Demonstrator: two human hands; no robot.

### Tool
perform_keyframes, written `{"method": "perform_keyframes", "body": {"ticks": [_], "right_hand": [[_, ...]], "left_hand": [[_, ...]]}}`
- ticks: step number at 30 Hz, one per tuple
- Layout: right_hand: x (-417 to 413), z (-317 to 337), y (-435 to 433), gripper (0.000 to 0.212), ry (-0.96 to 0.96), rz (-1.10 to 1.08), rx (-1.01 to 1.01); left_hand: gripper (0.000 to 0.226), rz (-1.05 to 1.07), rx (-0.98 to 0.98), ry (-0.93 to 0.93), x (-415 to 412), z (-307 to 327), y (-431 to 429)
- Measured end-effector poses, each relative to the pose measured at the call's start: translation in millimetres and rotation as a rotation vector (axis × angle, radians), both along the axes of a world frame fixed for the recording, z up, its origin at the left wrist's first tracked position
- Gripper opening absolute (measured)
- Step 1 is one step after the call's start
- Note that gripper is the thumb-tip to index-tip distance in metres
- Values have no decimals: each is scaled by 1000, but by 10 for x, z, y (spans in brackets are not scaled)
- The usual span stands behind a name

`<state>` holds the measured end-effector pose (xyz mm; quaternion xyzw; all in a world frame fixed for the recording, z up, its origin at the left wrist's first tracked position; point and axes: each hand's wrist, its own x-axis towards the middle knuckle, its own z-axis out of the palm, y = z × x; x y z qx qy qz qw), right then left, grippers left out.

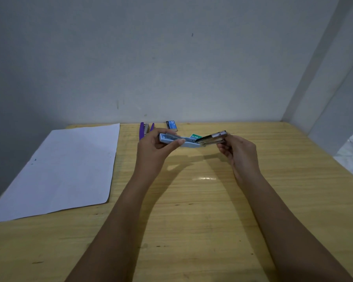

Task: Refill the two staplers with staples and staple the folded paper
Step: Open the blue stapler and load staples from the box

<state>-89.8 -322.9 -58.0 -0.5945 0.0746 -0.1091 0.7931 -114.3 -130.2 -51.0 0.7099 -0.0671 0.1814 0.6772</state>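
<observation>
A light blue stapler is held swung open above the wooden table. My left hand grips its blue plastic cover, thumb on top. My right hand pinches the metal magazine arm at its far end. A purple stapler lies open near the wall behind my left hand. A blue staple box sits by the wall. A green staple box shows partly behind the held stapler. A white paper sheet lies flat at the left.
A grey wall runs along the table's far edge. A white panel closes off the right side. The table's left edge lies just beyond the paper.
</observation>
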Motion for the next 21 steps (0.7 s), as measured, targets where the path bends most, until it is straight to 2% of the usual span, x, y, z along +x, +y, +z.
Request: {"method": "perform_keyframes", "body": {"ticks": [4, 7, 12, 14, 17, 21], "right_hand": [[-43, 29, 59, 25, -166, -50, -130], [-91, 41, 136, 19, -282, 43, -282], [-154, -34, 224, 41, -520, 245, -813], [-132, -73, 227, 51, -557, 275, -962], [-104, -87, 248, 55, -566, 235, -1082], [-131, -65, 304, 46, -542, 148, -1104]], "left_hand": [[16, -7, 32, 21, 7, -47, -69], [16, -1, 8, 30, 24, -62, -75], [17, -15, 21, 85, 44, -75, -70], [17, -6, 20, 103, 54, -76, -62], [14, -41, -16, 118, 52, -59, -66], [16, -80, 21, 108, 19, -33, -103]]}}
